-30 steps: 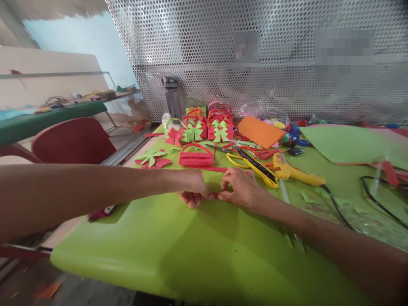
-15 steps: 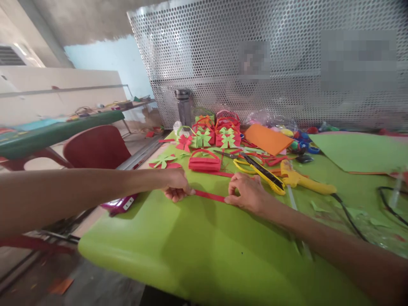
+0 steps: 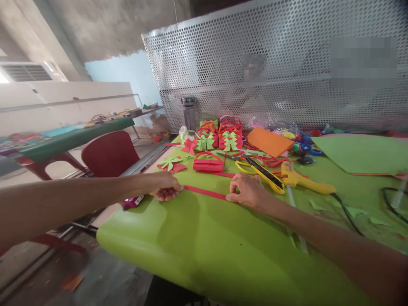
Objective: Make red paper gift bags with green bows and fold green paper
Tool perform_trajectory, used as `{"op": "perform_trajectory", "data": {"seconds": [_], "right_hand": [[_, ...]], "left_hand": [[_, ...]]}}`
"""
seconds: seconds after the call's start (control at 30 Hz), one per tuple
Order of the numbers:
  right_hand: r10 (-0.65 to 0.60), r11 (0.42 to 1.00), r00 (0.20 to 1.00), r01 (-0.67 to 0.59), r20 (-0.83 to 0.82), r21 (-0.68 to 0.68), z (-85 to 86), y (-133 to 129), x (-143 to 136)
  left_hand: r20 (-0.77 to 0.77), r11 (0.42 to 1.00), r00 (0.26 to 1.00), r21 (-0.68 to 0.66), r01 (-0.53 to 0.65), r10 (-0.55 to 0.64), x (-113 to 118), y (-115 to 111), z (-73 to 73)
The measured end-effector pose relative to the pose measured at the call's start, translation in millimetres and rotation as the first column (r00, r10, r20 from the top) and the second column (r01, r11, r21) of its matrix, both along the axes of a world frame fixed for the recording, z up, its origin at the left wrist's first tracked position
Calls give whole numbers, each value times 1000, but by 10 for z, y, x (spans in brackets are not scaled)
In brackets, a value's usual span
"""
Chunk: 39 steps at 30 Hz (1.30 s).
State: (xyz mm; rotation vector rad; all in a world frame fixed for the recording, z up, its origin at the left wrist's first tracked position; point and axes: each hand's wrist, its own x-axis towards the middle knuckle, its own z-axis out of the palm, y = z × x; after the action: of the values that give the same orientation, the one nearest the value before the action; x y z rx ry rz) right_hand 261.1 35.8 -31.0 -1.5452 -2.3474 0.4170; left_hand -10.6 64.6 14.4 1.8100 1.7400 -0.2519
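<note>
Over the near middle of the green table [image 3: 204,255], in the head view, holds a red paper strip [image 3: 205,192] drawn out straight from left to right. Clamps its left end between thumb and forefinger of the left hand [image 3: 166,187], with the other fingers curled in. Pinches its right end in the right hand [image 3: 248,191], thumb and fingertip together on the paper. Cannot tell whether touching the table along its middle.

Just beyond the strip, shows a small red paper bag [image 3: 208,165] with an arched handle. To the right, just past the right hand, has a yellow box cutter [image 3: 266,175] lying near yellow-handled scissors [image 3: 244,166], then a yellow glue gun [image 3: 307,182]. Farther back, shows bow-trimmed paper bags [image 3: 230,143], an orange sheet [image 3: 270,142] and, at far left, a bottle [image 3: 190,117].
</note>
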Motion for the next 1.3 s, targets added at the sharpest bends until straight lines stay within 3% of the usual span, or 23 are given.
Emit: {"op": "perform_trajectory", "data": {"seconds": [0.13, 0.23, 0.27, 0.37, 0.47, 0.57, 0.7, 0.87, 1.03, 1.13, 1.23, 1.3], "right_hand": [[7, 1000, 1000, -6, -10, 4, -1, -1, 6], [4, 1000, 1000, -4, -13, 10, -17, -3, 7], [2, 1000, 1000, -2, -12, 14, -22, -3, 5], [-16, 999, 1000, 15, 10, 36, -15, -5, -3], [-29, 997, 997, 24, 65, 70, 50, -40, -15], [12, 993, 984, -34, 180, 115, 144, -157, -46], [83, 922, 817, -280, 570, 266, 179, -363, -139], [-4, 891, 759, -293, 652, 347, 55, -409, -206], [-107, 783, 846, -252, 522, 569, 39, -387, -200], [-107, 756, 897, -206, 428, 621, 61, -397, -234], [-64, 742, 911, -230, 408, 630, 53, -412, -295], [-41, 703, 916, -257, 399, 663, 44, -424, -326]], "left_hand": [[-128, 994, 991, 99, 50, -37, 39, -106, 125], [-213, 952, 970, 256, 168, -114, 185, -269, 238], [-238, 918, 959, 322, 230, -157, 260, -334, 257], [-306, 747, 883, 474, 465, -356, 513, -504, 212], [-394, 598, 748, 449, 664, -534, 693, -564, 61], [-475, 498, 651, 420, 759, -592, 754, -519, -82], [-541, 425, 614, 444, 789, -575, 758, -438, -203], [-537, 399, 652, 519, 756, -536, 778, -393, -284], [-493, 394, 687, 573, 718, -535, 781, -346, -274], [-475, 384, 691, 591, 710, -546, 778, -341, -286], [-461, 312, 669, 634, 708, -583, 784, -393, -317], [-458, 270, 664, 663, 698, -592, 788, -438, -318]]}}
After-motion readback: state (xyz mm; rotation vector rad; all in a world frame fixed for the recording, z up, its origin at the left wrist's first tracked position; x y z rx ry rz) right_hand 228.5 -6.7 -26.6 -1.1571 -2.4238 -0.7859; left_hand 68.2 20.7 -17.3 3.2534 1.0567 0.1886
